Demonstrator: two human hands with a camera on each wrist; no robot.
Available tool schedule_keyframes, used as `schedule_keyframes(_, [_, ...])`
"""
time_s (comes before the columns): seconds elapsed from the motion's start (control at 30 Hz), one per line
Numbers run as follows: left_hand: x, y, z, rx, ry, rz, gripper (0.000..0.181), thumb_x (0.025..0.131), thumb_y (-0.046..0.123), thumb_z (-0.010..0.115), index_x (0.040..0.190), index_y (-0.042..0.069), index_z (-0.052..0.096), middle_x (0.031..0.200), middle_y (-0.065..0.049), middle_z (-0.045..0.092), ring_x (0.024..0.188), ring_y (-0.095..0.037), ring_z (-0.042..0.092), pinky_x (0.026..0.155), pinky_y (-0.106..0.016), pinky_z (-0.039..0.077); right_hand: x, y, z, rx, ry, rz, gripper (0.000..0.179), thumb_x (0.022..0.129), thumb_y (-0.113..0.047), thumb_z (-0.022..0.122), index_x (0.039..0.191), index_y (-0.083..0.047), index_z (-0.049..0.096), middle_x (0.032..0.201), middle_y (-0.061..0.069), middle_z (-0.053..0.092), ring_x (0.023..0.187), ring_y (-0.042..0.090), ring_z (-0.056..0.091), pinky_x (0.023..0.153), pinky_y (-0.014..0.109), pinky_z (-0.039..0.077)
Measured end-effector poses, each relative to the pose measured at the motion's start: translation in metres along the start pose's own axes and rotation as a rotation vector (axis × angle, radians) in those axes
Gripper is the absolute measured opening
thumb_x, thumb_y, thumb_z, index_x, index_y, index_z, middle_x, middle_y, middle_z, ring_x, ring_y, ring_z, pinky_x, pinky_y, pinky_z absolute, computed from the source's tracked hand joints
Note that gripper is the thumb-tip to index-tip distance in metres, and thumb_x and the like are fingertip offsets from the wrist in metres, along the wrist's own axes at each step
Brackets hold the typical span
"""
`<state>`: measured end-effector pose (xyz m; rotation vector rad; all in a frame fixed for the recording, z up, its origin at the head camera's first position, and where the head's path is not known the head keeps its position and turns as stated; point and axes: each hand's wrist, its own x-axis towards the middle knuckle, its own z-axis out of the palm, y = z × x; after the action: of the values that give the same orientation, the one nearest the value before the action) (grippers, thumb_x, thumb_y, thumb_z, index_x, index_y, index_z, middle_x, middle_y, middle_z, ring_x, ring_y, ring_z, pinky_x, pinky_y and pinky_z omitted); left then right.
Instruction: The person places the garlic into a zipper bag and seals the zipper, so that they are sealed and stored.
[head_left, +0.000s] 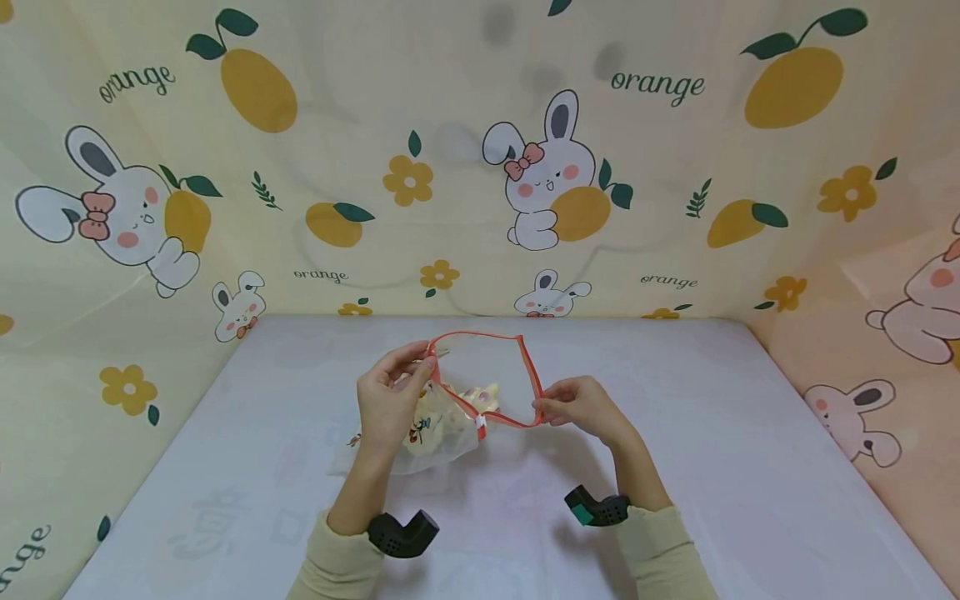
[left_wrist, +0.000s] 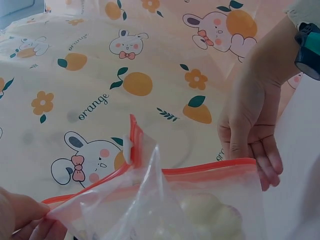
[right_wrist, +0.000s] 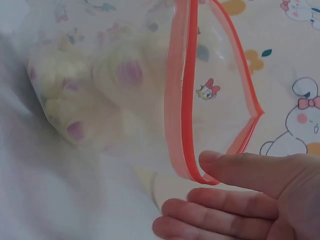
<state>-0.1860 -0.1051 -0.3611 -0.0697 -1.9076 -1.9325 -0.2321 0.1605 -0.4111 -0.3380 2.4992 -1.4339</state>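
A see-through zip bag (head_left: 450, 446) with a red-edged mouth (left_wrist: 210, 166) is held over the white table, its mouth spread wide. Cartoon figures are printed on its film. Inside lies a pale yellow, lumpy thing with purple spots (right_wrist: 130, 75), blurred by the film. My left hand (head_left: 392, 400) pinches the left end of the rim between thumb and fingers. At the opposite end, my right hand (head_left: 585, 407) holds the rim, the thumb over the red edge and the fingers below. A small white slider (left_wrist: 127, 150) sits on the zip strip between the hands.
The white table (head_left: 750, 467) runs back to a cloth (head_left: 465, 75) printed with rabbits and oranges, which also rises at both sides. Each wrist wears a black camera, one (head_left: 403, 533) on the left and another (head_left: 597, 506) on the right, below the sleeves' cuffs.
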Motion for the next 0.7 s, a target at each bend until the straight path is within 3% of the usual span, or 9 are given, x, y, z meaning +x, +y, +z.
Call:
schedule_keyframes(0.27, [-0.0004, 0.0006, -0.0001, 0.011, -0.007, -0.001, 0.024, 0.086, -0.001, 0.068, 0.109, -0.005, 0.068, 0.104, -0.025, 0.067, 0.074, -0.001, 0.059, 0.067, -0.011, 0.056, -0.0019, -0.0003, 0.0, -0.009, -0.078, -0.005, 0.026, 0.091, -0.018, 0.066, 0.086, 0.007, 0.069, 0.077, 0.02, 0.073, 0.07, 0.029, 0.07, 0.066, 0.034, 0.062])
schedule_keyframes(0.7, [-0.0007, -0.0002, 0.0018, -0.008, -0.002, 0.0, 0.023, 0.084, -0.002, 0.069, 0.107, -0.005, 0.069, 0.098, -0.021, 0.068, 0.072, -0.001, 0.06, 0.066, -0.011, 0.056, -0.0028, -0.0029, 0.0004, -0.002, -0.072, -0.023, 0.025, 0.092, -0.017, 0.065, 0.087, 0.007, 0.069, 0.076, 0.019, 0.072, 0.069, 0.029, 0.069, 0.066, 0.036, 0.062])
